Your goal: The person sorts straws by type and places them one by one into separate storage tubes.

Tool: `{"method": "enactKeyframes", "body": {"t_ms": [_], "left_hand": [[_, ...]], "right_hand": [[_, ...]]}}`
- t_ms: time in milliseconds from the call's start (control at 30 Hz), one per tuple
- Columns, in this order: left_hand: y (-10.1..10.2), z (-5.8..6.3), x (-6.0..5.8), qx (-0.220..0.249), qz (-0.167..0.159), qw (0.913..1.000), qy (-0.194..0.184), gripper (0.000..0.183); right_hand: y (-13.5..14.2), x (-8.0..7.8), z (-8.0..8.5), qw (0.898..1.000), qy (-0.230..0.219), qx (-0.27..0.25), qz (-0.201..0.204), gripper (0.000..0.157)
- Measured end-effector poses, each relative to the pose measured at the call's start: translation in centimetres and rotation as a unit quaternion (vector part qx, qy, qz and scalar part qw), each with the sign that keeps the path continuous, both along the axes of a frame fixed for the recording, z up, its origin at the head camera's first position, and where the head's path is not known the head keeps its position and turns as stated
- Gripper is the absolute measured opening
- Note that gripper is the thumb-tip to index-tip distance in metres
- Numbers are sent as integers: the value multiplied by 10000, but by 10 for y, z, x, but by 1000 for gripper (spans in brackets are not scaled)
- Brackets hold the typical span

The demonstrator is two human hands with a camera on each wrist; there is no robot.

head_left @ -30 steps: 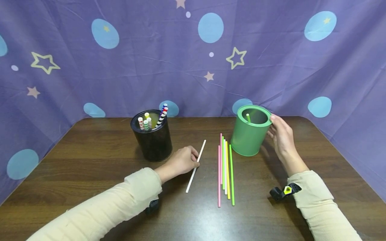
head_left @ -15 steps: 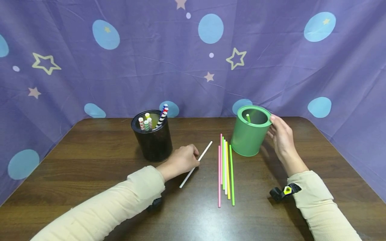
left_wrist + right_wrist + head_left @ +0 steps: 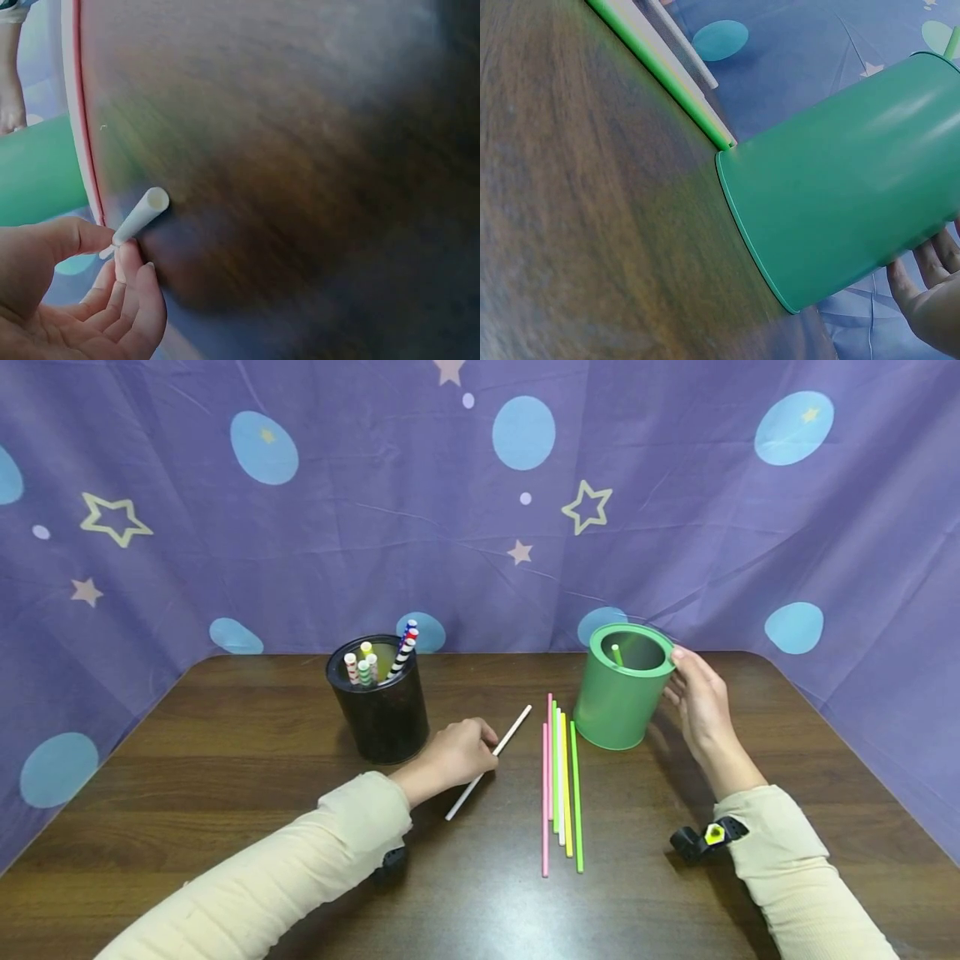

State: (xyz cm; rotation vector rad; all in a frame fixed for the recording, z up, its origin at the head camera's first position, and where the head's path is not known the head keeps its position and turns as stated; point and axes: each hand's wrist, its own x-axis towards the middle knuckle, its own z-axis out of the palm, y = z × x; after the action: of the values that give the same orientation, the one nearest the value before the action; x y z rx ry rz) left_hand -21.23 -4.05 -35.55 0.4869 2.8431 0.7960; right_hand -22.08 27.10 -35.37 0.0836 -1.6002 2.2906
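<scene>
My left hand pinches a white straw between thumb and fingers, low over the table. The straw slants, and its hollow end faces the left wrist camera. My right hand rests against the right side of a green can, a digit at its rim and fingers along the wall. One light green straw stands inside that can. Between the hands lie several loose straws side by side: pink, white, yellow and green.
A black can holding several patterned straws stands left, just beyond my left hand. The brown wooden table ends at a purple curtain printed with stars. A black strap sits at my right cuff.
My left hand has turned the white straw, its far end swinging right and its near end moving left and away from me. The right hand and green can have stayed put.
</scene>
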Motion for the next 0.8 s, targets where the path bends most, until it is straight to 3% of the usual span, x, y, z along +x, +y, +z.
{"method": "enactKeyframes", "body": {"t_ms": [133,267,500,667,800], "left_hand": [[-1,1,-1,186,-9,9998,-81,29],[-1,4,-1,457,-38,9989,104,29],[6,20,-2,1266,34,9913,357,24],[13,37,-3,1913,257,9803,417,24],[19,48,-4,2527,222,9661,476,25]], "right_hand": [[0,0,0,10000,-1,-28,5,16],[0,0,0,10000,11,0,-5,16],[0,0,0,10000,11,-33,12,16],[0,1,0,10000,13,18,0,16],[0,1,0,10000,-1,-35,25,16]]}}
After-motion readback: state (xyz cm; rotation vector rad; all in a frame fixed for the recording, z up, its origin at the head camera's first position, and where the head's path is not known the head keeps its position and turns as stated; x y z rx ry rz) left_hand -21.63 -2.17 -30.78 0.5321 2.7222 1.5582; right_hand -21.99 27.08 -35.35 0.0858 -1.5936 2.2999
